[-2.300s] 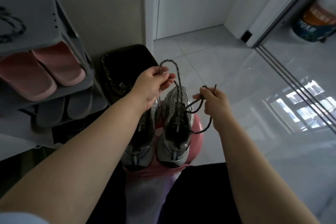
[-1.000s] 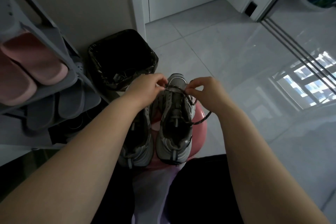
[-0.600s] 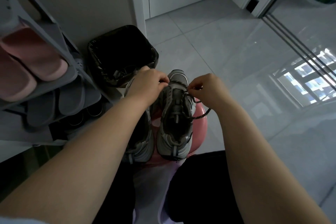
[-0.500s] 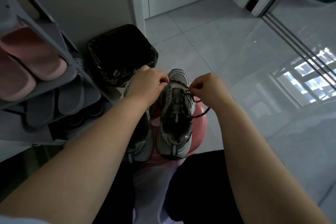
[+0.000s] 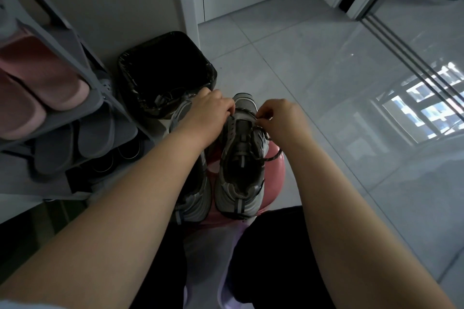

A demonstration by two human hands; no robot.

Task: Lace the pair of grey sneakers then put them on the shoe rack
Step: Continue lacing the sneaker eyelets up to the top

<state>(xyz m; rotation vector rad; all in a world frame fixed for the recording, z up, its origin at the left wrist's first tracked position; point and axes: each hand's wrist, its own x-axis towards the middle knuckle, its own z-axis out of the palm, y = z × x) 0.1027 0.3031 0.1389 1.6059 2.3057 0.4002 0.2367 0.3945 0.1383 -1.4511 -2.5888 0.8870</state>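
Two grey sneakers stand side by side on a pink stool (image 5: 276, 178) in front of me, toes pointing away. The right sneaker (image 5: 241, 158) has a dark speckled lace (image 5: 272, 157) threaded near its toe, the loose end trailing off its right side. My left hand (image 5: 208, 118) pinches the lace at the shoe's left front eyelets. My right hand (image 5: 283, 120) pinches the lace at the right front eyelets. My left forearm covers most of the left sneaker (image 5: 193, 195). The grey shoe rack (image 5: 98, 98) stands at the left.
The rack holds pink slippers (image 5: 37, 83) on an upper shelf and grey slippers (image 5: 72, 143) below. A black-lined bin (image 5: 165, 73) sits just beyond the sneakers against the wall. Glossy white tile floor (image 5: 326, 83) spreads to the right, with a sliding-door track (image 5: 411, 57).
Both hands came down from holding the lace up in the air to the toe end of the right sneaker and have stayed there, pinching the lace at the front eyelets.
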